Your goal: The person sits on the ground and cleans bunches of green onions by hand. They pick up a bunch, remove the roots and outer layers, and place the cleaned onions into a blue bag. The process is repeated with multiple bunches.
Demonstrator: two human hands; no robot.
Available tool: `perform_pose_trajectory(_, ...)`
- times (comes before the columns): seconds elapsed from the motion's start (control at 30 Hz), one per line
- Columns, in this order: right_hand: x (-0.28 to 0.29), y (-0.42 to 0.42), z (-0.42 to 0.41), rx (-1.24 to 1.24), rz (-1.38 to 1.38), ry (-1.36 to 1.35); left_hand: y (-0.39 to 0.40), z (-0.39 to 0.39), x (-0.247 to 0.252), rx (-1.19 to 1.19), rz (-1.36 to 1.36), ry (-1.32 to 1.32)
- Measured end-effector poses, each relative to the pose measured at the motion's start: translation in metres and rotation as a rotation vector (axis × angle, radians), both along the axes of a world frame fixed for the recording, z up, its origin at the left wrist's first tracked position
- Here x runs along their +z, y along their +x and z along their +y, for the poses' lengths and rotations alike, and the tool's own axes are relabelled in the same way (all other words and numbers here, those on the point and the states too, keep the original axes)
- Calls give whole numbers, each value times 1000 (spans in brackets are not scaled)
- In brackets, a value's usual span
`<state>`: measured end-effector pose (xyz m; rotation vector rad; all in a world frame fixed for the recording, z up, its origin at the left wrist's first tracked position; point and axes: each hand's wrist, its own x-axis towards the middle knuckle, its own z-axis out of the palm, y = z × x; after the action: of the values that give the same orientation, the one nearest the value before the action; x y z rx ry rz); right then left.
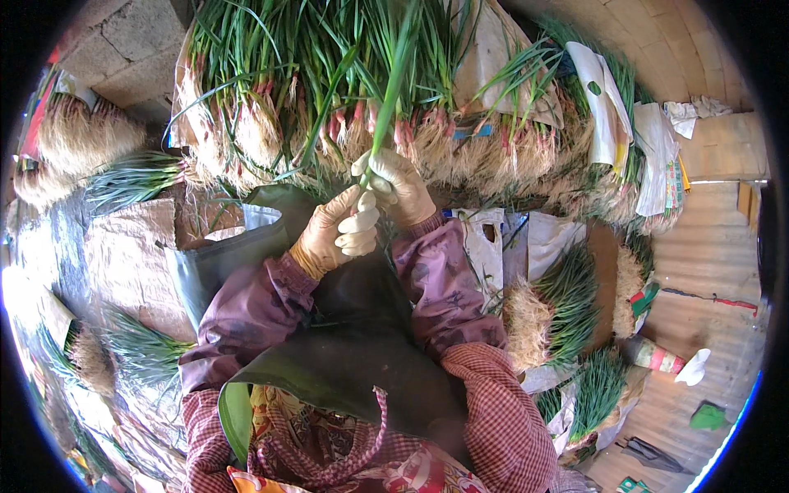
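Note:
My left hand (341, 229) and my right hand (400, 188), both in pale thin gloves, meet in front of my dark apron (363, 308). Between them stands a single green onion stalk (391, 92), its long flat leaf pointing up and away from me. The fingertips of both hands pinch its lower end, which the fingers partly hide. Just beyond my hands, a wide row of green onions (259, 117) leans together, with reddish stems, green tops and pale stringy roots towards me.
Bundled green onions lie at the right (567, 308) and lower right (598, 388). More bundles lie at the left (138, 175), beside a flattened brown sheet (132, 252). A concrete block wall (129, 49) stands at the upper left. White bags (607, 117) cover onions at the upper right.

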<state>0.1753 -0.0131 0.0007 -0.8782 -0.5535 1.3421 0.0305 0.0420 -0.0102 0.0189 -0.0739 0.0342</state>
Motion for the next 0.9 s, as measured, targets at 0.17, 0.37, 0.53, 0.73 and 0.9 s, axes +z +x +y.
perform_pose_trajectory(0.17,-9,-15,4,-480,-942,-113,3,1,-14,106,301,161)
perform_pose_trajectory(0.37,-32,8,-9,-657,-1413,-459,9,-24,13,542,512,747)
perform_pose_trajectory(0.53,-34,73,-93,80,-1677,-418,-8,-13,45,729,515,832)
perform_pose_trajectory(0.73,29,45,-11,-99,-1915,-555,4,-9,7,54,393,530)
perform_pose_trajectory(0.9,27,92,86,-4,-1636,-903,16,-10,-11,228,509,733)
